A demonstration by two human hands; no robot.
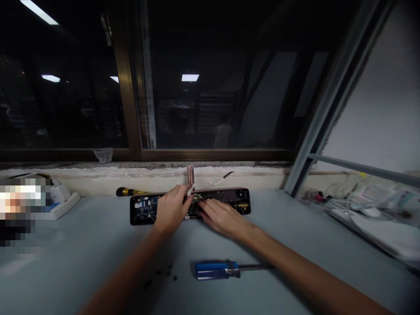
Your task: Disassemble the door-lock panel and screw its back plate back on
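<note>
A long black electronic device (139,217) lies open on the table, its circuit boards and wiring showing. My left hand (172,205) rests over its left-middle part, thumb and forefinger closed on a white cable (210,182). That cable runs up and right to a dark end. My right hand (225,217) reaches into the middle of the device from the right, fingers bent together; what they hold, if anything, is hidden. Nearer me lies a blue-handled screwdriver (216,270), its shaft running under my right forearm. Several small black screws (168,274) are scattered left of it.
Behind the device lie a black-and-yellow tool (131,191) and a copper-coloured object (190,176). A white power strip (65,206) is at left. Tangled white cables (357,210) and other items crowd the right, past a metal frame (305,170). A plastic cup (103,155) stands on the sill.
</note>
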